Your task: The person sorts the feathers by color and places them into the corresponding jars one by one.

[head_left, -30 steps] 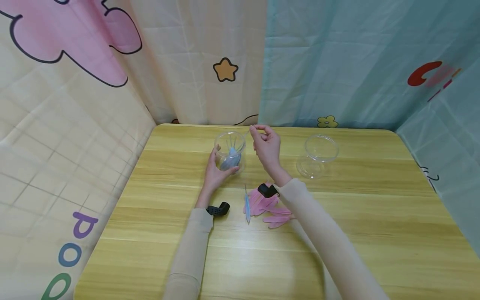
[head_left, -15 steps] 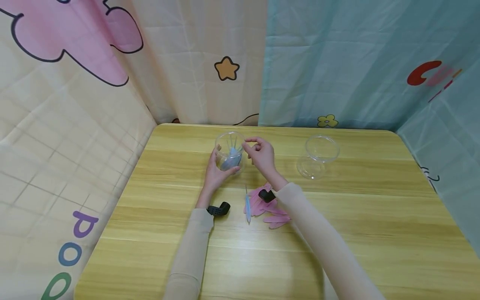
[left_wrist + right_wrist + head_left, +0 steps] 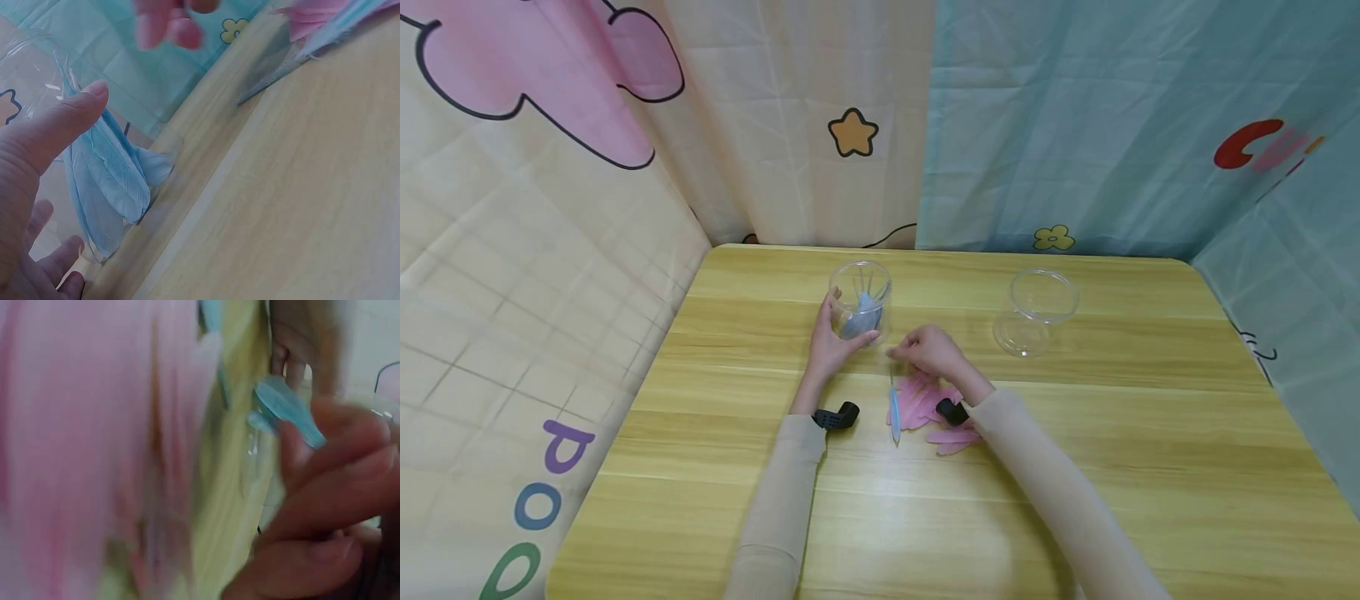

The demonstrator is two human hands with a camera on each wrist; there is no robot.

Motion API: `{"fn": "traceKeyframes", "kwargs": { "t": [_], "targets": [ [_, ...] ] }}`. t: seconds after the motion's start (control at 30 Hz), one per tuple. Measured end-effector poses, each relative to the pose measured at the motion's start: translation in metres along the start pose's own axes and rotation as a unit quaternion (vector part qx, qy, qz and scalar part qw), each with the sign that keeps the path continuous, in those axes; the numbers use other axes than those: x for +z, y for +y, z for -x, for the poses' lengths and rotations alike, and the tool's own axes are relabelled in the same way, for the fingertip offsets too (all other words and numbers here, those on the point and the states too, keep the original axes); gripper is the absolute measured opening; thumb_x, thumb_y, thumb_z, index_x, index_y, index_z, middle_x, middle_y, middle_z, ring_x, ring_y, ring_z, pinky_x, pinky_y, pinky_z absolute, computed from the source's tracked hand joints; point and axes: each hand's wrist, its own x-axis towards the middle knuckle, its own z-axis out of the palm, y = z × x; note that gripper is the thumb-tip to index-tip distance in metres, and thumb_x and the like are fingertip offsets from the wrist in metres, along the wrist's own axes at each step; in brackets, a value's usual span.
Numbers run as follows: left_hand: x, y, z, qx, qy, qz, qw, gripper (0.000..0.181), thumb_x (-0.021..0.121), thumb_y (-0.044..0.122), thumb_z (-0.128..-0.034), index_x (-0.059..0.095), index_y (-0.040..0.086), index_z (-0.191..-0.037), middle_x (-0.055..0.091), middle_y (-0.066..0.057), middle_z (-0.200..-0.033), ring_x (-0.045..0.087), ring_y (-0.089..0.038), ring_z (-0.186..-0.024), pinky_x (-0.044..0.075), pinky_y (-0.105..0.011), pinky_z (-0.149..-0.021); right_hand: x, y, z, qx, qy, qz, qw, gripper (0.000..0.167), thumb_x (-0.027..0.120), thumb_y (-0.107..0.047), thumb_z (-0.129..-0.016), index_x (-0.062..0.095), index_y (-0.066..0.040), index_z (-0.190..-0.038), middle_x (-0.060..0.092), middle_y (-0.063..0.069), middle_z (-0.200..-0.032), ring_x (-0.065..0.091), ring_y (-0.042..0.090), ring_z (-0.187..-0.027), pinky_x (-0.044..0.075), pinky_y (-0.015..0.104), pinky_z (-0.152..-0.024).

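Note:
My left hand (image 3: 829, 348) holds a see-through plastic cup (image 3: 888, 293) upright on the table, thumb on the near side. Several blue feathers (image 3: 115, 172) lean inside it, their quills pointing up. Over the pink feathers (image 3: 913, 407) hovers my right hand (image 3: 934, 352), its fingers bent and nothing visible between them. Just below its fingertips a single blue feather (image 3: 895, 415) lies on the wood, quill pointing away from me. In the right wrist view, pink feathers blur across the left side and the bent fingers (image 3: 337, 487) fill the lower right.
A second see-through cup (image 3: 1022, 337) stands at the back right of the wooden table (image 3: 1150, 467). Printed curtains (image 3: 775, 125) hang behind the table and along both sides. Each wrist wears a black camera.
The right hand came down to the cup's rim with a thin blue feather, let go of it there, then drew back toward me over the loose feathers. The left hand kept its hold.

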Motion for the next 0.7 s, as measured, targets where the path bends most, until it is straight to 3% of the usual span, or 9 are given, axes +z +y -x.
{"fn": "traceKeyframes", "kwargs": {
  "t": [0.07, 0.13, 0.23, 0.47, 0.7],
  "targets": [
    [0.000, 0.000, 0.000, 0.000, 0.000, -0.001, 1.0000, 0.108, 0.086, 0.036, -0.0675, 0.019, 0.026, -0.151, 0.027, 0.004, -0.152, 0.025, -0.026, -0.137, 0.025, -0.047, -0.107, 0.004, 0.003, 0.005, 0.008, -0.050, 0.040, 0.9980, 0.035, 0.072, -0.037, -0.083, 0.065, -0.009, -0.063, 0.047, -0.004, -0.049, 0.037, 0.007, -0.041, 0.030, 0.021, -0.037],
    [0.000, 0.000, 0.000, -0.001, 0.002, -0.002, 1.0000, 0.107, 0.086, 0.036, -0.0682, 0.019, 0.026, -0.151, 0.026, 0.005, -0.152, 0.025, -0.026, -0.136, 0.025, -0.046, -0.107, 0.010, 0.005, 0.008, 0.009, -0.067, 0.061, 0.9959, 0.041, 0.073, -0.037, -0.081, 0.058, -0.011, -0.053, 0.042, -0.007, -0.045, 0.034, 0.006, -0.039, 0.026, 0.021, -0.036],
    [0.000, 0.001, 0.000, -0.002, 0.004, -0.003, 1.0000, 0.106, 0.086, 0.036, -0.0685, 0.020, 0.026, -0.151, 0.027, 0.006, -0.152, 0.025, -0.026, -0.136, 0.026, -0.045, -0.107, 0.017, 0.003, 0.011, 0.011, -0.058, 0.078, 0.9952, 0.045, 0.073, -0.038, -0.080, 0.051, -0.015, -0.047, 0.040, -0.008, -0.042, 0.033, 0.005, -0.037, 0.024, 0.021, -0.035],
    [0.001, 0.001, 0.002, -0.004, 0.002, -0.006, 1.0000, 0.107, 0.085, 0.040, -0.0677, 0.020, 0.027, -0.151, 0.027, 0.006, -0.152, 0.025, -0.025, -0.136, 0.025, -0.045, -0.107, 0.027, -0.004, 0.016, 0.040, -0.034, 0.108, 0.9928, 0.035, 0.073, -0.034, -0.080, 0.061, -0.014, -0.054, 0.048, -0.006, -0.043, 0.042, 0.007, -0.038, 0.027, 0.020, -0.036],
    [0.001, 0.001, 0.002, -0.001, 0.004, -0.002, 1.0000, 0.107, 0.085, 0.040, -0.0679, 0.020, 0.026, -0.151, 0.027, 0.006, -0.152, 0.025, -0.025, -0.136, 0.026, -0.045, -0.107, 0.031, -0.001, 0.015, 0.045, -0.033, 0.076, 0.9956, 0.026, 0.072, -0.028, -0.081, 0.066, -0.014, -0.060, 0.054, -0.004, -0.045, 0.049, 0.008, -0.039, 0.031, 0.020, -0.038]
  ]
}}
